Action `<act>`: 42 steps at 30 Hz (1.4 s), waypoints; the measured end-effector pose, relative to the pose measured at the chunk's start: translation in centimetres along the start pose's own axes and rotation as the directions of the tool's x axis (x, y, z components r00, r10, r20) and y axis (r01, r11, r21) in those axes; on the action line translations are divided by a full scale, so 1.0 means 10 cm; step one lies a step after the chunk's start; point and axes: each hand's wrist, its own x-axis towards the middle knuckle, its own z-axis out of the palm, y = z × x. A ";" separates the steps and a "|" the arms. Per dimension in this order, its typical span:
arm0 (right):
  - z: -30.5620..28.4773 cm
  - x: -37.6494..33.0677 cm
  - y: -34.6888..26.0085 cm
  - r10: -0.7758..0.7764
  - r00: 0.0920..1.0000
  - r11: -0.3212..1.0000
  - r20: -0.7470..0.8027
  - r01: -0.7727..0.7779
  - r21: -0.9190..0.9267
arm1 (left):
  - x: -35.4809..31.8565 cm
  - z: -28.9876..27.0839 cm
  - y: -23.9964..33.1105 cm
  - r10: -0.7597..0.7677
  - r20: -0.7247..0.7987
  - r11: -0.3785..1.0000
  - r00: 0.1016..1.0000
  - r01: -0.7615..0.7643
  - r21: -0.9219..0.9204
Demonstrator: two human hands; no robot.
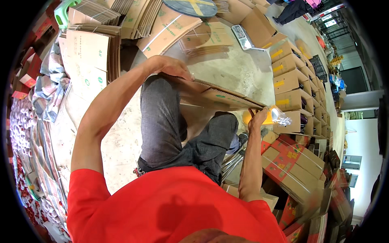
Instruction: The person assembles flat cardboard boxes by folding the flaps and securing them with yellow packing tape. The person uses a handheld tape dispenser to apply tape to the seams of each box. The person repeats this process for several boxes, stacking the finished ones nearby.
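Observation:
A brown cardboard box, folded flat or nearly so, stands on edge in front of my knees. My left hand is closed over its upper left edge, fingers partly hidden behind the board. At its right end is my right hand, closed round a roll of yellow tape with a shiny, clear, crinkled end. The fingertips of that hand touch or nearly touch the cardboard; I cannot tell which.
Stacks of flat cardboard stand at the far left, near a round dark stool top. A scale lies beyond the box. Rows of taped cartons line the right, above a pile of red and brown cartons.

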 end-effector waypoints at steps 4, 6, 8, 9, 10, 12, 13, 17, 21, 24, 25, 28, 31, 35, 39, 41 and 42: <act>-0.15 0.32 0.10 -0.081 0.997 0.996 -0.005 0.081 -0.023 | 0.33 0.12 -0.08 0.201 0.079 0.978 0.976 -0.195 -0.071; -0.13 0.48 0.13 -0.121 0.993 0.992 -0.014 0.120 -0.045 | 0.53 0.15 -0.22 0.241 0.067 0.971 0.968 -0.239 -0.027; -0.05 0.58 0.14 -0.139 0.989 0.989 -0.042 0.136 -0.057 | 0.75 0.17 -0.44 0.249 0.030 0.967 0.968 -0.250 0.050; -0.09 0.61 0.16 -0.184 0.983 0.980 -0.016 0.182 -0.075 | 0.75 0.20 -0.34 0.146 0.051 0.989 0.988 -0.145 -0.023; -0.11 0.64 0.14 -0.182 0.982 0.978 -0.051 0.176 -0.112 | 0.64 0.20 -0.12 0.044 0.078 0.995 0.996 -0.037 -0.090; -0.04 0.61 0.13 -0.166 0.981 0.974 -0.101 0.148 -0.171 | 0.61 0.22 -0.12 0.018 0.115 0.964 0.993 0.013 -0.264; -0.04 0.64 0.11 -0.133 0.987 0.972 -0.086 0.113 -0.206 | 0.72 0.31 -0.31 0.105 0.110 0.925 0.988 -0.057 -0.376; 0.14 0.55 0.01 -0.097 0.991 0.974 -0.094 0.075 -0.213 | 0.65 0.35 -0.46 0.189 0.170 0.848 0.967 -0.073 -0.525; 0.09 0.71 0.11 -0.222 0.975 0.970 0.021 0.223 -0.094 | 0.65 0.23 -0.34 0.145 0.134 0.913 0.980 -0.080 -0.401; -0.05 0.80 0.12 -0.207 0.974 0.970 0.091 0.217 -0.109 | 0.55 0.14 -0.14 0.287 -0.036 0.939 0.957 -0.288 -0.186; -0.09 0.83 0.11 -0.176 0.980 0.974 0.089 0.187 -0.127 | 0.61 0.13 -0.18 0.368 -0.111 0.922 0.923 -0.378 -0.083; -0.10 0.79 -0.03 0.003 0.998 0.982 0.062 0.009 -0.191 | 0.63 0.17 -0.16 0.460 -0.230 0.888 0.857 -0.440 0.135; 0.17 0.62 -0.23 0.279 0.955 0.933 0.104 -0.244 -0.264 | 0.58 0.18 -0.09 0.476 -0.228 0.863 0.850 -0.401 0.306; 0.33 0.53 -0.32 0.439 0.861 0.897 0.256 -0.402 -0.185 | 0.65 0.27 -0.06 0.491 -0.209 0.832 0.846 -0.385 0.399; 0.15 0.43 -0.63 0.371 0.840 0.917 0.396 -0.264 -0.298 | 0.70 0.23 0.05 0.533 -0.308 0.792 0.788 -0.337 0.509; 0.05 0.39 -0.79 0.370 0.809 0.904 0.457 -0.202 -0.376 | 0.69 0.20 0.10 0.531 -0.383 0.798 0.756 -0.292 0.528; 0.01 0.36 -0.84 0.395 0.803 0.884 0.446 -0.199 -0.423 | 0.71 0.14 0.13 0.544 -0.412 0.790 0.731 -0.279 0.546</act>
